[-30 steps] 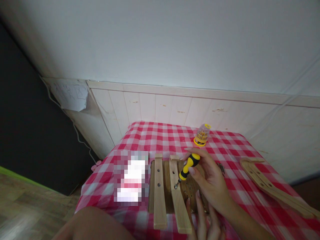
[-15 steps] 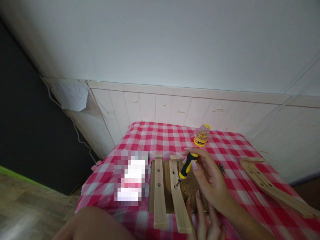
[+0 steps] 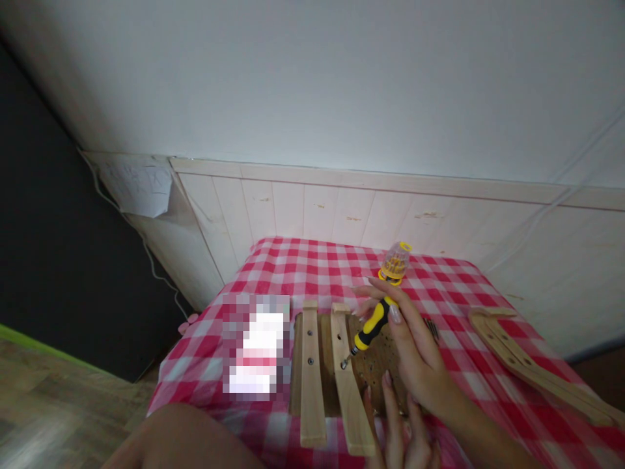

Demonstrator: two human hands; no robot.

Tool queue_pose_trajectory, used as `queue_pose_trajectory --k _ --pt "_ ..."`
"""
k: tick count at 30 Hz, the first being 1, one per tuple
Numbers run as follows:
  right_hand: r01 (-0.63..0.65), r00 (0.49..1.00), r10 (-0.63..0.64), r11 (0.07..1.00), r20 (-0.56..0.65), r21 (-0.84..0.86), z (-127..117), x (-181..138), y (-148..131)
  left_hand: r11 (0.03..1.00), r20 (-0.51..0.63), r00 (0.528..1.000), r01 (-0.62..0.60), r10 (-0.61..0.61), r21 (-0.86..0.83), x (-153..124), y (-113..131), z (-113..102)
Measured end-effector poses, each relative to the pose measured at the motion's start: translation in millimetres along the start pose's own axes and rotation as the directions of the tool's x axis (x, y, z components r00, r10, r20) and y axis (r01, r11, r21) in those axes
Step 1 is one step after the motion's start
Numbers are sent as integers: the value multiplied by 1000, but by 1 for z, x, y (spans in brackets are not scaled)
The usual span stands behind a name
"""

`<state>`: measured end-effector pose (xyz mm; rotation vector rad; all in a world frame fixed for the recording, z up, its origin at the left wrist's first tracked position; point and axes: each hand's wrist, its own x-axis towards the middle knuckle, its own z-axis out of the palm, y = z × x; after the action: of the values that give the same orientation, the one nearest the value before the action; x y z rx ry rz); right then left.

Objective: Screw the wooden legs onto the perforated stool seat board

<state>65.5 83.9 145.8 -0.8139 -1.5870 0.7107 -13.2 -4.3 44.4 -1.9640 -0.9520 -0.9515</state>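
My right hand (image 3: 417, 355) is closed around a yellow and black screwdriver (image 3: 374, 324). The tool leans to the right, and its tip rests on the right one of two pale wooden slats (image 3: 347, 391). Both slats lie across a darker wooden board (image 3: 377, 365); the left slat (image 3: 310, 371) shows two screw holes. My left hand (image 3: 396, 431) lies at the bottom edge, fingers stretched flat on the board's near end, holding nothing.
A red and white checked cloth (image 3: 303, 267) covers the table, which stands against a white panelled wall. A clear and yellow bit holder (image 3: 394, 262) stands behind the board. Long wooden pieces (image 3: 527, 368) lie at the right, small dark screws (image 3: 432, 327) beside my hand. A blurred patch (image 3: 256, 352) sits left.
My right hand's fingers have shifted along the screwdriver handle and stretched farther back; the handle leans a little more to the right. The tip stays on the slat. My left hand has hardly moved.
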Motion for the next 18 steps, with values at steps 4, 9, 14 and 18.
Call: queue_pose_trajectory --k 4,9,14,18 --pt "39 999 -39 998 -1 44 0 -2 1 998 46 998 -36 34 50 -8 2 3" --pt "70 998 -70 997 -5 17 1 -3 0 1000 15 1000 -16 16 14 -14 7 6" --pt "121 991 -121 993 -49 -14 0 -2 -4 1000 -1 1000 25 -25 4 -6 7 5" --pt "73 967 -100 990 -235 -121 -6 7 -3 995 -24 995 98 -98 -9 -2 9 7"
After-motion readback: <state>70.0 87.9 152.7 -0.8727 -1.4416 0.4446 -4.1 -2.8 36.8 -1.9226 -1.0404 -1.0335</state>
